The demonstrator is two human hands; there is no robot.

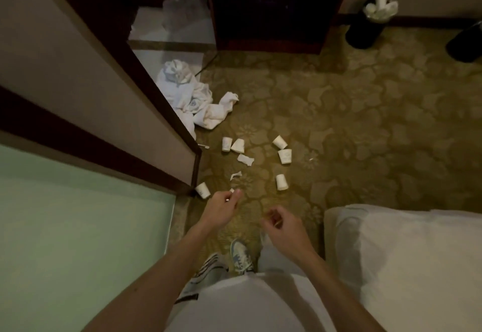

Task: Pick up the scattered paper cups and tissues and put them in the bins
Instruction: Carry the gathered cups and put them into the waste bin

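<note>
Patterned carpet (365, 123), bed (417, 266) at your right, bins (365, 30) far corner. Cups (282, 182) and tissues (245, 159) lie just ahead of your hands. Left hand (225, 205) curled, grip unclear; right hand (283, 224) loose, empty

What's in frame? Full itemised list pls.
paper cups: six, white, scattered on carpet ahead of the hands
tissues: about three scraps, white, among the cups
towels: one pile, white, left by wall corner
bins: two, black, far right; one holds white rubbish
carpet: gold, patterned
cabinet: one, dark wood, top centre
bed: white, lower right
shoe: one, white-blue, bottom centre
left hand: curled, near a scrap
right hand: loosely curled
</note>
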